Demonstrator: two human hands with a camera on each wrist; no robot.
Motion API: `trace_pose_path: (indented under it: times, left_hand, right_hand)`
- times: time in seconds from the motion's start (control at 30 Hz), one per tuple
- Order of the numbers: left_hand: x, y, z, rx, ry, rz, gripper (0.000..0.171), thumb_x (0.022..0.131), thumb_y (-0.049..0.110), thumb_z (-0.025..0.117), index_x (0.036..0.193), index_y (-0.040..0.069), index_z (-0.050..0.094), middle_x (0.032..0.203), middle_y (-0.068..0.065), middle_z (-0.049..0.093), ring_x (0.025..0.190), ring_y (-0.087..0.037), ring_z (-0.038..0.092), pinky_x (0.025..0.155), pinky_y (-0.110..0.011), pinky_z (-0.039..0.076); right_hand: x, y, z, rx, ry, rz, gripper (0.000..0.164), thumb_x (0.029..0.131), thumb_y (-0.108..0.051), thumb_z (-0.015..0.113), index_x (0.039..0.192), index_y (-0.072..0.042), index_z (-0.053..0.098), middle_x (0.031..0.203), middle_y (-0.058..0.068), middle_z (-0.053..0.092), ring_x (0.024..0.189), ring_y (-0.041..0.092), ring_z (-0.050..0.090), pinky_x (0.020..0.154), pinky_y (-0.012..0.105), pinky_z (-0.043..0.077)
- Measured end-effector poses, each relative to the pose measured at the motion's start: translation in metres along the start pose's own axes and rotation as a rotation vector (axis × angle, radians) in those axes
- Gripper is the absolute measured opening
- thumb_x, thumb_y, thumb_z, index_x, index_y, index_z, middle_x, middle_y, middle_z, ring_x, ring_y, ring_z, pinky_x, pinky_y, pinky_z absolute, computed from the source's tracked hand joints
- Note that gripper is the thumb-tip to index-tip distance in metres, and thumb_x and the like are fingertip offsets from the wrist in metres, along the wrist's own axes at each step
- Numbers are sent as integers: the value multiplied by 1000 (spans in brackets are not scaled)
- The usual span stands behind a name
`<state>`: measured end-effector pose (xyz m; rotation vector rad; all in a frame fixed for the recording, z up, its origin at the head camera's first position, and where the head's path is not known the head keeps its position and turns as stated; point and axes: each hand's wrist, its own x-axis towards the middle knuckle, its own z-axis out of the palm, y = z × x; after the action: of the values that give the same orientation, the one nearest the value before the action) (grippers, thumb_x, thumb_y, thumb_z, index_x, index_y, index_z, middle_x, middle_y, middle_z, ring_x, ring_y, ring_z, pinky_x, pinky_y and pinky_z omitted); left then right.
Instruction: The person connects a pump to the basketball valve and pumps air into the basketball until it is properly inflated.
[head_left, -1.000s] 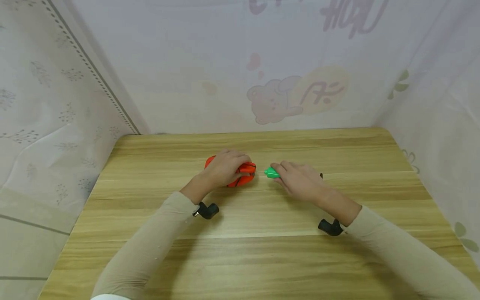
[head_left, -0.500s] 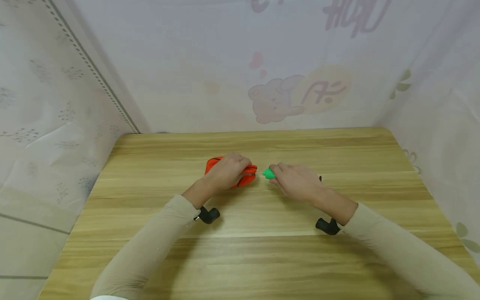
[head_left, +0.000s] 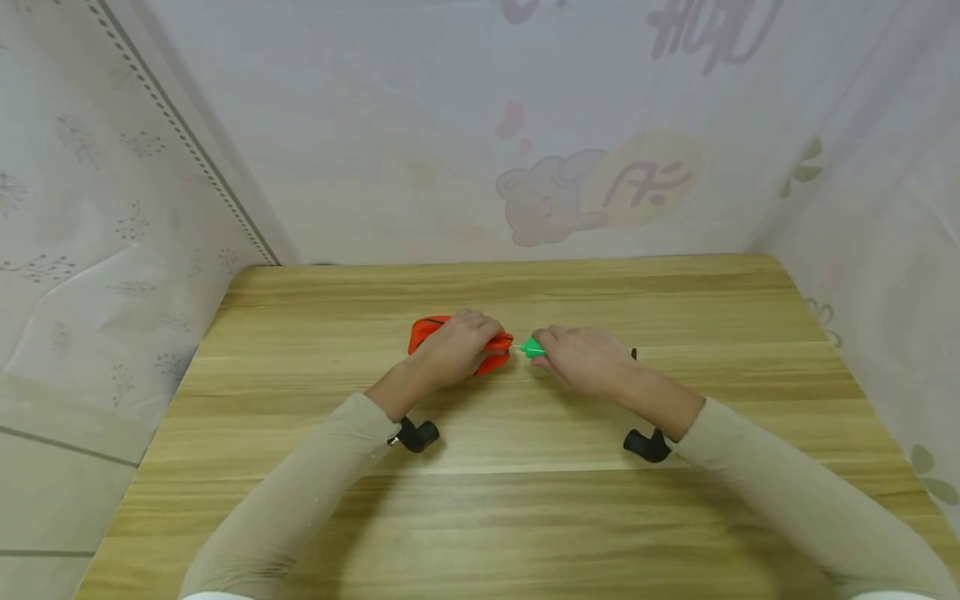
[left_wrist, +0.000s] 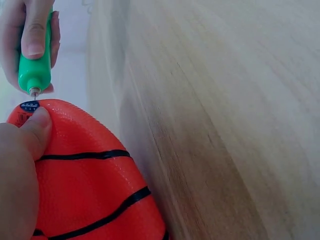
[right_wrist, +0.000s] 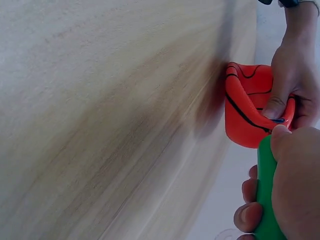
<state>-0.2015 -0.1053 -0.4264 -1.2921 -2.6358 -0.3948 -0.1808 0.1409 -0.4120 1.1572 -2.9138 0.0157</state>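
A deflated orange-red toy basketball (head_left: pixel 424 331) with black lines lies folded in on itself near the middle of the table. My left hand (head_left: pixel 455 346) grips it from above, the thumb pressing beside a dark oval label (left_wrist: pixel 29 106) at its end. In my right hand (head_left: pixel 588 358) is a green ball pump (right_wrist: pixel 267 187), fingers and thumb wrapped round its body. From the pump's nose a thin metal needle (left_wrist: pixel 35 95) points at the ball, its tip right at the label by the left thumb. Much of the pump is hidden inside the right hand.
Both hands work over a wood-grain table (head_left: pixel 525 525). A pale printed curtain (head_left: pixel 375 150) hangs behind its far edge and along both sides. Black camera mounts (head_left: pixel 417 435) stick out below the wrists.
My right hand has moved left with the pump, narrowing the gap between pump and basketball. My left hand has stayed on the ball, shifting only slightly.
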Motion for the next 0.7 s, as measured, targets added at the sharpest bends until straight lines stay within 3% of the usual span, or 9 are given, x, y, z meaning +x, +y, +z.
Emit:
trace_pose_path:
  times: [0.17,0.4,0.57,0.7]
  left_hand:
    - [0,0,3,-22,37,21,16,94,12,73,104,1,67,100,-7,72,96,-25,67,92,-36,51]
    - [2,1,7,-50,85,60,17,92,13,76,100,2,68,93,-6,71,89,-23,67,89,-35,52]
    - [3,0,6,-53,32,44,14,94,13,74,100,3,66,91,-4,68,86,-21,64,88,-33,51]
    - [6,-1,2,-36,-38,17,18,94,16,73,105,5,64,95,-3,65,89,-20,62,88,-33,50]
  right_hand:
    - [5,-3,0,17,-30,8,46,106,-39,53,132,-1,60,104,8,70,61,14,58,51,26,48]
    - [10,-7,4,26,-26,9,41,106,-36,54,126,-1,61,90,2,62,56,12,48,48,23,39]
    - [10,-8,7,98,-10,18,34,106,-36,55,114,-3,60,80,-2,54,56,12,46,49,23,38]
    - [6,-4,9,174,1,15,35,104,-36,59,116,-3,59,84,-2,59,63,12,54,56,26,47]
